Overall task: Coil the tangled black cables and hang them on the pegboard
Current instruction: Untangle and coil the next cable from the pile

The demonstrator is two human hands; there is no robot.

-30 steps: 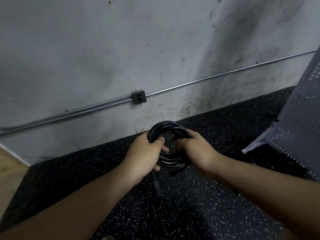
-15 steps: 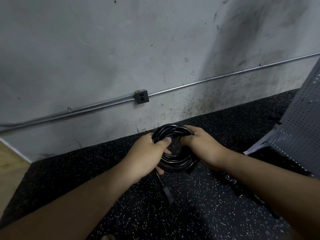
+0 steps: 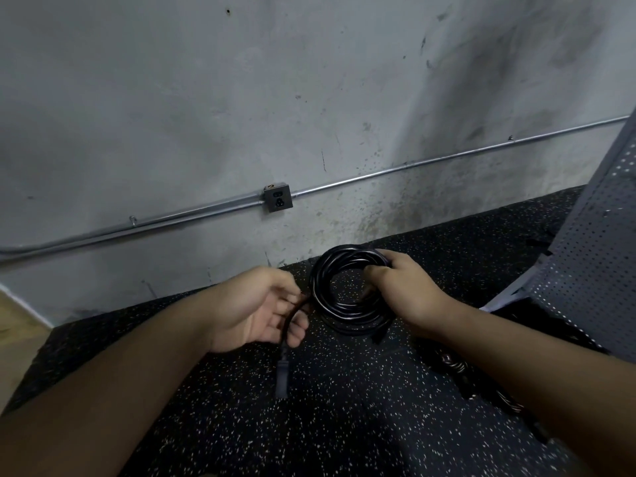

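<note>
Centre frame: right hand (image 3: 409, 290) clamps the glossy black coiled cable (image 3: 347, 297); left hand (image 3: 261, 308) pinches its loose plug tail (image 3: 283, 370) (wrap it snugly round the loops).

The pegboard (image 3: 592, 256) is cut off by the right edge of the frame, so only its lower left part is seen. Both forearms are cropped by the bottom edge. The right side of the cable coil (image 3: 347, 294) is covered by the right hand (image 3: 402, 294), whose fingertips are hidden inside the loops. A stretch of the loose cable end is concealed within the left hand (image 3: 261, 308); the plug (image 3: 282, 376) hanging below it is blurred, and its type cannot be told. More black cables (image 3: 481, 383) at lower right are partly hidden behind the right forearm. The markings on the wall outlet (image 3: 278, 198) are too small to be read.
</note>
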